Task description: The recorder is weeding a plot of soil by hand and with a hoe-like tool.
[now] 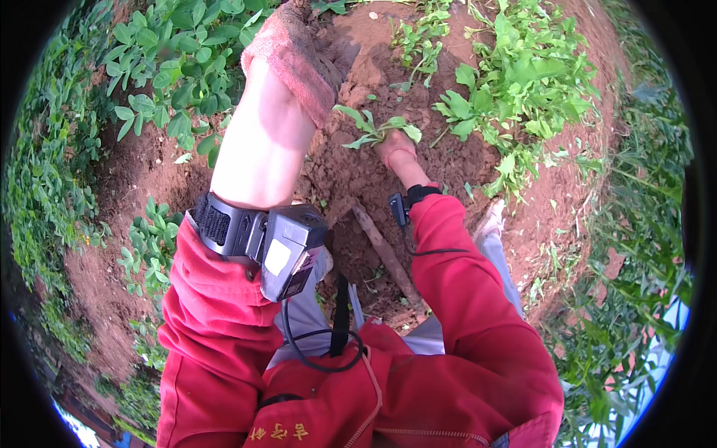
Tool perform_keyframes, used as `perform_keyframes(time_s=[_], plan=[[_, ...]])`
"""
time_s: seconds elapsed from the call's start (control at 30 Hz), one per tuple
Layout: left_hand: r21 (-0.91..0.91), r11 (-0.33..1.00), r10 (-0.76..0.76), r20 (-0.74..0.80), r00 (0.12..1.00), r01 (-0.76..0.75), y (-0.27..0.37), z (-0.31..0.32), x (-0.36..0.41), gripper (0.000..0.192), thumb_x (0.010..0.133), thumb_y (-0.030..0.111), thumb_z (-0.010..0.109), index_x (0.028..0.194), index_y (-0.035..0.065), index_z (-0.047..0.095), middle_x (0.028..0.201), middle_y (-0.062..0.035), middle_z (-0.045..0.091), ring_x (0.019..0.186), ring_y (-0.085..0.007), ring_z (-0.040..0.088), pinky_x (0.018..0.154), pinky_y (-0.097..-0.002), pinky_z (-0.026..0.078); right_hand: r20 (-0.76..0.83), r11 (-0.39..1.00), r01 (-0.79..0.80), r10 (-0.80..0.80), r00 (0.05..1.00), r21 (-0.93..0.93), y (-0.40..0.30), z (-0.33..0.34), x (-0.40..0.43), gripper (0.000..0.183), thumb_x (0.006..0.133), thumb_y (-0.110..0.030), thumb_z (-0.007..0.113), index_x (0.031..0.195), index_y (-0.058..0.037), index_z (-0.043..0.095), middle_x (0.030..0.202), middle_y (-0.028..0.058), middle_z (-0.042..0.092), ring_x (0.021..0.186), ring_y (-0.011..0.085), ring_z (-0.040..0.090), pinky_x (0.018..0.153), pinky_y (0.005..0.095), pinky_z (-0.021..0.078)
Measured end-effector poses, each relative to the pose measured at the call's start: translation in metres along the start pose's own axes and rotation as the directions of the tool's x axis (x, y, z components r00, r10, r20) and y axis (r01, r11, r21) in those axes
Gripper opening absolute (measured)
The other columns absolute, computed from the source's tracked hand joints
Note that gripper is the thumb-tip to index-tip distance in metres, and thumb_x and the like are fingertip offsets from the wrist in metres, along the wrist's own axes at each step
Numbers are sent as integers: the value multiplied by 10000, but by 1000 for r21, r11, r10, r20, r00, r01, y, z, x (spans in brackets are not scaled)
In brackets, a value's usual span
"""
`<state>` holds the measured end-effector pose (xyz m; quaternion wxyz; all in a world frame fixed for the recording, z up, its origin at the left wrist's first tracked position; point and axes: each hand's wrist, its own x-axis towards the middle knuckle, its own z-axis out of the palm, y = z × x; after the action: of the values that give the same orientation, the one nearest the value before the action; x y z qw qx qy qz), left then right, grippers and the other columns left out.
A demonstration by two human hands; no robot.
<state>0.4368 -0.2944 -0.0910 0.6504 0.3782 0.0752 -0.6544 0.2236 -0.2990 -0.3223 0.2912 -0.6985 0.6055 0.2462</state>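
My left hand (305, 42), in a soil-caked pink knit glove, is raised close to the camera at the top of the view. Its fingers run towards the upper edge, so their grip cannot be made out. Lower and to the right, my right hand (395, 144) is down at the loose brown soil (341, 151). It holds a small leafy seedling (371, 133) at the base, and the leaves spread in front of the fingertips. Both forearms come out of red sleeves.
A wooden tool handle (386, 255) lies on the soil between my legs. Uprooted-looking leafy greens (521, 78) are heaped at the upper right. Broad-leaved plants (185, 73) grow at the left. A strapped device (291, 252) with a cable sits on my left forearm.
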Motion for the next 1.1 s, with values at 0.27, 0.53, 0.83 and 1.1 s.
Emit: perform_keyframes(time_s=[0.27,0.53,0.83,1.1], plan=[[61,997,46,3,999,-47,8,-16,-2,292,869,276,354,935,-9,366,909,-185,427,839,-348,480,748,-444,456,94,991,9,3,996,-131,-76,-21,29,270,723,-163,574,990,-122,579,1068,55,532,930,205,533,800,335,430],[-35,993,106,-205,973,-116,12,-6,-8,274,866,252,369,919,-16,376,994,-197,378,931,-353,418,793,-460,432,-49,992,70,-65,997,105,-119,1,30,360,663,-105,597,1011,-152,517,1062,159,514,1017,233,492,783,344,452],[-54,996,57,-214,975,-70,3,3,-4,294,848,241,402,1013,2,361,1074,-216,370,967,-326,406,830,-432,386,-486,533,322,199,851,782,27,-16,94,471,648,-230,624,1064,-92,452,997,111,530,946,196,507,818,322,397],[-48,998,41,-192,981,-51,9,-8,0,328,862,278,382,1021,-6,347,1186,-243,252,1088,-360,327,861,-462,390,105,734,20,70,992,-679,45,-89,106,424,665,-243,631,1065,-158,522,1035,49,554,931,206,531,797,392,410]])
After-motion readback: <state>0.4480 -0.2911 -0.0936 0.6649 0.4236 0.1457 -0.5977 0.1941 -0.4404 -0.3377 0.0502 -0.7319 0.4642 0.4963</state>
